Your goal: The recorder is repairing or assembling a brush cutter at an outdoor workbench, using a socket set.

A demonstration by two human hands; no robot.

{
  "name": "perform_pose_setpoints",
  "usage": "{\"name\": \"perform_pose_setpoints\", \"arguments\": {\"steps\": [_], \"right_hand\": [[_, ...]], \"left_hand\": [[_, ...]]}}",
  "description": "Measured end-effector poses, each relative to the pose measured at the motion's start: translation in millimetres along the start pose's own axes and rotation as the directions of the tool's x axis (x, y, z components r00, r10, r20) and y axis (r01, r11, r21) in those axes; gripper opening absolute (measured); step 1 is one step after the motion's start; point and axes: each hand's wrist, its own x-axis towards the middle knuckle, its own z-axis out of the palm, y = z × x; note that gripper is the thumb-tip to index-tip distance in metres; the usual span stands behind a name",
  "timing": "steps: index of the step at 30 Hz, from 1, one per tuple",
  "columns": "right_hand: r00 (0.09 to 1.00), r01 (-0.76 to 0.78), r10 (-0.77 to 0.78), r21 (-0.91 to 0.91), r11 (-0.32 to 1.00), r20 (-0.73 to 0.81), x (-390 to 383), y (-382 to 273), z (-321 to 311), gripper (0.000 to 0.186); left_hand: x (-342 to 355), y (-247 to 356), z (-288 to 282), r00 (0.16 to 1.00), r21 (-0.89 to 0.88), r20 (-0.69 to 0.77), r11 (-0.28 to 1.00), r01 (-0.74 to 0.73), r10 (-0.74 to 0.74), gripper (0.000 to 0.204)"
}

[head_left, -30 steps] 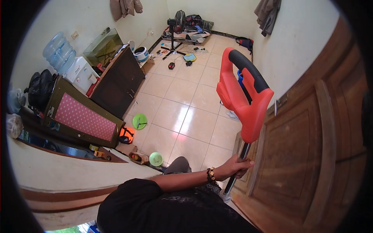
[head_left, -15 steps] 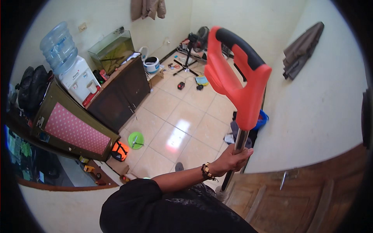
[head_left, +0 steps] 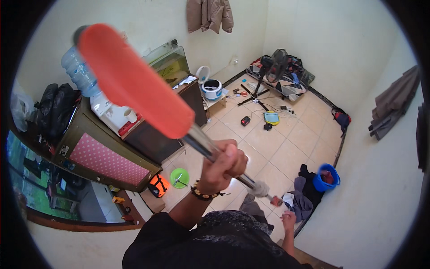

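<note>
My left hand (head_left: 221, 166), with a beaded bracelet at the wrist, is closed around the metal shaft of a long pole tool (head_left: 139, 85). Its blurred red handle end tilts up to the upper left, close in front of the view. Below my fist the shaft (head_left: 245, 180) runs down to the right, past a whitish collar (head_left: 258, 188), to a small reddish end piece (head_left: 276, 201). My right hand (head_left: 289, 219) is lower right, apart from the tool; its fingers look parted, with nothing seen in them. Dark clothes (head_left: 303, 199) lie on the floor beyond it.
A blue bucket (head_left: 326, 178) stands by the right wall. On the tiled floor are a green basin (head_left: 179, 178), an orange bag (head_left: 159, 185), a red-black battery (head_left: 245, 120) and a standing fan (head_left: 278, 62). Cabinets (head_left: 112, 157) line the left side, with a rice cooker (head_left: 211, 89) beyond.
The tool's red handle has swung from the upper right to the upper left, and my left hand has moved left with it. My right hand has come into view. The view has turned right.
</note>
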Motion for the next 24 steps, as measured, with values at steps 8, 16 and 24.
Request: {"name": "perform_pose_setpoints", "arguments": {"steps": [8,16,24], "right_hand": [[0.964,-0.075,0.082,-0.037,0.997,0.252,206,-109,71,0.018],[0.818,0.008,0.108,-0.200,0.980,0.564,390,-230,170,0.020],[0.753,-0.122,0.324,-0.362,0.924,0.572,542,-275,241,0.021]], "left_hand": [[95,-31,-64,0.955,0.327,-0.123,0.919,-0.219,0.271,0.042],[145,-46,-119,0.806,0.603,-0.312,0.760,-0.241,0.503,0.039],[211,-82,-193,0.485,0.795,-0.515,0.605,-0.038,0.707,0.041]]}}
